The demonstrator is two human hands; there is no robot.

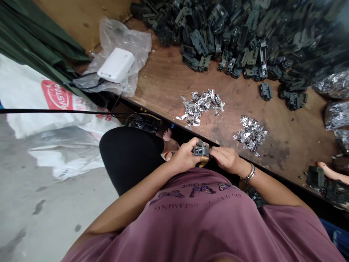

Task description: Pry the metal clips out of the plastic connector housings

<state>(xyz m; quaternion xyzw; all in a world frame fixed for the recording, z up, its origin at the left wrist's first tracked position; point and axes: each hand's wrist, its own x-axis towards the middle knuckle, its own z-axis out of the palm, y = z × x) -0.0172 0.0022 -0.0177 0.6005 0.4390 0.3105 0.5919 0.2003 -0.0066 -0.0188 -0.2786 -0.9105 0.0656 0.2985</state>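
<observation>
Just off the table's front edge, my left hand (185, 155) grips a dark grey plastic housing (201, 150) between thumb and fingers. A brass-coloured piece (204, 160) shows beneath the housing. My right hand (225, 157), with a metal band at the wrist, is at the housing's right side with its fingers pinched together; what is between them is too small to make out. Beyond my hands on the table lie a larger pile of shiny metal clips (201, 105) and a smaller pile of small metal pieces (251, 133).
A large heap of dark housings (237, 40) covers the back of the brown table (163, 80). At its left end, a white box (116, 64) with a cable rests on plastic wrap. Clear bags (338, 114) stand at the right, near another person's hand (324, 169).
</observation>
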